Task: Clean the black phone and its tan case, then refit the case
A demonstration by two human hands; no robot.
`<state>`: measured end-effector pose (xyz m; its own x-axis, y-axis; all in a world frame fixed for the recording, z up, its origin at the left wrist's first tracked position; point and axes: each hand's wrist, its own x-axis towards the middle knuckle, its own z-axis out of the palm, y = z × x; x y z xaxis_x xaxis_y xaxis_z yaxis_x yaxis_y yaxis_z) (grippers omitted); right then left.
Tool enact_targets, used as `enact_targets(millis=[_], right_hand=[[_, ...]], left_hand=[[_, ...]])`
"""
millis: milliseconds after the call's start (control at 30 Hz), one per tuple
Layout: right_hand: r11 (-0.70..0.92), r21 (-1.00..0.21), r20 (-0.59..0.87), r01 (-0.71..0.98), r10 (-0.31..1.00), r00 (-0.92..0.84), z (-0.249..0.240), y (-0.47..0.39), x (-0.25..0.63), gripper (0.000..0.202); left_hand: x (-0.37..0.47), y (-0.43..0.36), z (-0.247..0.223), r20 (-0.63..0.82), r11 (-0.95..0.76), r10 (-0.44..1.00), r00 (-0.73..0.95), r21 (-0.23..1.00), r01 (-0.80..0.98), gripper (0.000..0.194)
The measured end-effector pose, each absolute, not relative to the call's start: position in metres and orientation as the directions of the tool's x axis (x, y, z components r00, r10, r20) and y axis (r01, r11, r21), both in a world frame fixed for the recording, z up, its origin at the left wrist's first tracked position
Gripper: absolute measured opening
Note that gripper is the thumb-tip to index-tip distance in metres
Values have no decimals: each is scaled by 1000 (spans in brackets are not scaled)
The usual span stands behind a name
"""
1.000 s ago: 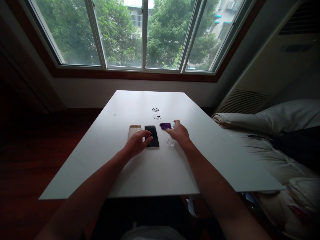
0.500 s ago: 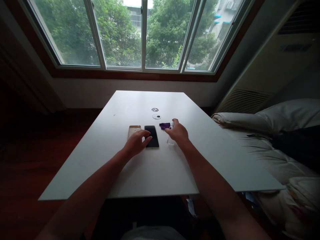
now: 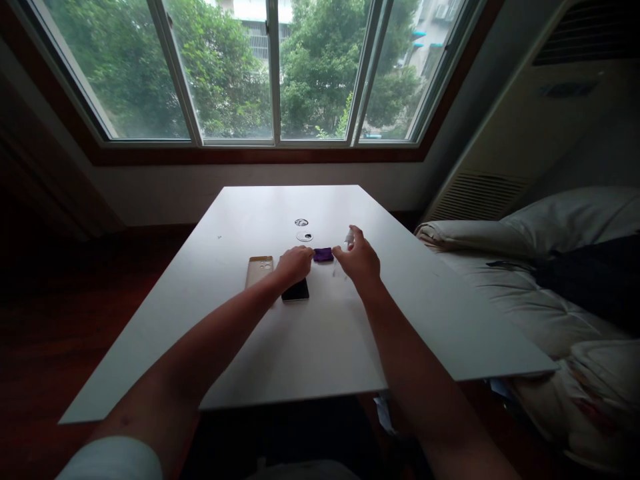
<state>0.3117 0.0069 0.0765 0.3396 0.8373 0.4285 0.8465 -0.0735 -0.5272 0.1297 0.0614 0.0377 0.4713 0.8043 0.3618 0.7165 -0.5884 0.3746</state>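
My left hand point(image 3: 295, 264) reaches over the upper part of a dark phone point(image 3: 296, 291), its fingers closed at the left end of a folded purple cloth point(image 3: 323, 255). My right hand point(image 3: 361, 257) is curled around a small clear spray bottle with a white top point(image 3: 349, 237); the bottle's lower part shows faintly below the fingers. The cloth lies between both hands. A gold phone case point(image 3: 259, 269) with camera holes lies left of the phone, partly hidden by my left forearm.
Two small round items point(image 3: 301, 223) point(image 3: 305, 237) lie farther back on the white table point(image 3: 240, 373). A bed with pale bedding point(image 3: 505, 293) and dark fabric point(image 3: 590, 283) stands at the right. Behind the table is a window.
My left hand has moved right and forward from above the phone to the purple cloth, and its fingers have closed. The whole view has shifted slightly.
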Motion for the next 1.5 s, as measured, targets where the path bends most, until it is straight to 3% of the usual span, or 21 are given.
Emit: enact_targets(millis=[233, 433, 633, 800, 1000, 1133, 1233, 1500], right_hand=[[59, -561, 533, 826, 789, 306, 75, 7, 312, 70], [131, -577, 605, 806, 732, 314, 74, 7, 311, 69], [205, -582, 655, 787, 692, 304, 79, 1, 309, 69], [283, -566, 677, 774, 695, 242, 85, -11, 297, 70], [429, -504, 697, 750, 714, 60, 86, -28, 266, 70], [522, -445, 686, 728, 721, -97, 81, -35, 246, 68], [564, -402, 661, 721, 724, -198, 76, -39, 235, 68], [558, -351, 591, 752, 755, -284, 70, -45, 212, 64]], left_hand=[[184, 102, 29, 268, -470, 881, 390, 409, 782, 28], [185, 111, 31, 247, -405, 914, 321, 549, 731, 23], [156, 88, 58, 254, -356, 931, 264, 797, 488, 28], [112, 43, 86, 140, -171, 953, 269, 981, 96, 33], [63, -11, 90, 83, 1, 956, 282, 958, -288, 20], [41, -25, 76, 67, 32, 974, 217, 905, -425, 57], [33, -32, 68, 65, 52, 973, 221, 873, -486, 74], [41, -37, 59, 18, 100, 974, 224, 858, -504, 63]])
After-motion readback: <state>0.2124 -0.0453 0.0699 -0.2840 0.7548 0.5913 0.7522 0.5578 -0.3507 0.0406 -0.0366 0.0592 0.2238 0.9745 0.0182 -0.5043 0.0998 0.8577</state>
